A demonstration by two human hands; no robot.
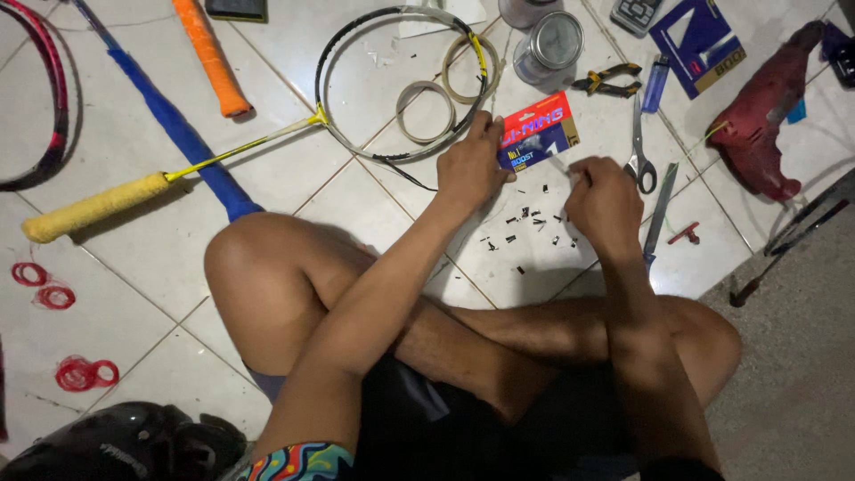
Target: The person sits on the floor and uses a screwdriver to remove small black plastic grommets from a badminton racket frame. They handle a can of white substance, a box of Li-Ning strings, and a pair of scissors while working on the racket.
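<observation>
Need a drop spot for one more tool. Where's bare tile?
Bare tile lies between the yellow-gripped racket handle, the red string coils and the left knee. More inside the unstrung racket hoop. Crowded: small black grommets between both hands, silver scissors and red drill on the right.

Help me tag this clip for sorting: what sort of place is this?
Probably an informal racket repair spot on a tiled floor, likely at home. An unstrung racket frame lies by scissors and pliers, while the left hand holds a small red packet.
</observation>
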